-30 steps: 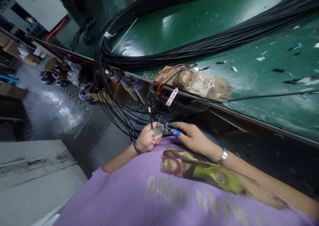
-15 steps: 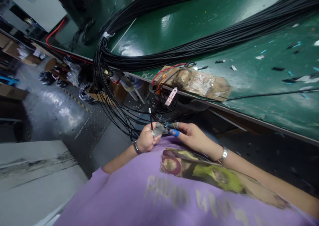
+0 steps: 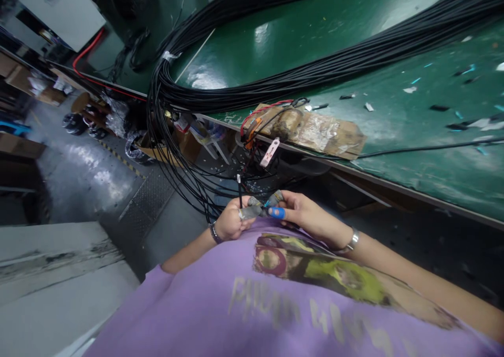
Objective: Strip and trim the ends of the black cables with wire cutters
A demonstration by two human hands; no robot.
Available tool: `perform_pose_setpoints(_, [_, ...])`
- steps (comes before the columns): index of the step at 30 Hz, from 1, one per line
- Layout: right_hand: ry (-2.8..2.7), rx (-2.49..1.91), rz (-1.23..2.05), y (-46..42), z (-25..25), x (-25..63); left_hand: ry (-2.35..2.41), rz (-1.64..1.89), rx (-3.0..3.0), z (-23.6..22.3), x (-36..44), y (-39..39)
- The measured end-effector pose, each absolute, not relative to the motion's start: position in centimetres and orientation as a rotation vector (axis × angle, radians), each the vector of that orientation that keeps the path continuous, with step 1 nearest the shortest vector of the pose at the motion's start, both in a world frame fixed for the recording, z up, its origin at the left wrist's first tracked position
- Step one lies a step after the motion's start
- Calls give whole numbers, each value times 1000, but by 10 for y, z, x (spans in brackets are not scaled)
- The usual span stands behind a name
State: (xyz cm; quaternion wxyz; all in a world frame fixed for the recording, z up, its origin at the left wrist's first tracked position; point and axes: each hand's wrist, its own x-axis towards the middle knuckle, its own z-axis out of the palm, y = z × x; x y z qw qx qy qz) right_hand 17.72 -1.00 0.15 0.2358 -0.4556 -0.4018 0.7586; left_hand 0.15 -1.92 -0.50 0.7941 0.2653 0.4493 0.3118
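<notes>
Smooth plastic cable (image 3: 240, 195), glossy tabletop (image 3: 299, 37)

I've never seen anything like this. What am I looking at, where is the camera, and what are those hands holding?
There's no machine here: a person is working by hand. The camera sits on their head, looking forward and down, so their purple shirt fills the bottom. Their left hand holds a black cable, one end sticking up. The fingertips of their right hand are close by, around tiny blue wires; their exact grip is too small to tell. On the green table lie bundled black cables, cardboard and scattered scraps.
</notes>
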Motion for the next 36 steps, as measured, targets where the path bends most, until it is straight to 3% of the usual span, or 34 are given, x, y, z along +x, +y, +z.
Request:
perform_pose_setpoints(12, [-795,-1194,2126,-7,-5,177,901,683,523,-4,1,-17])
perform_pose_setpoints(17, [-1010,-1180,2176,-5,-4,170,907,631,574,-3,2,-19])
perform_pose_setpoints(23, [-1786,-1429,1376,-8,2,168,974,675,541,-7,2,-21])
perform_pose_setpoints(29, [-2033,-1270,812,-15,4,179,1026,758,571,-7,3,-20])
perform_pose_setpoints(33, [-2278,-1166,587,-15,6,180,1062,758,613,-5,6,-21])
perform_pose_setpoints(36, [-2351,-1166,611,-13,11,178,1087,745,655,-3,6,-24])
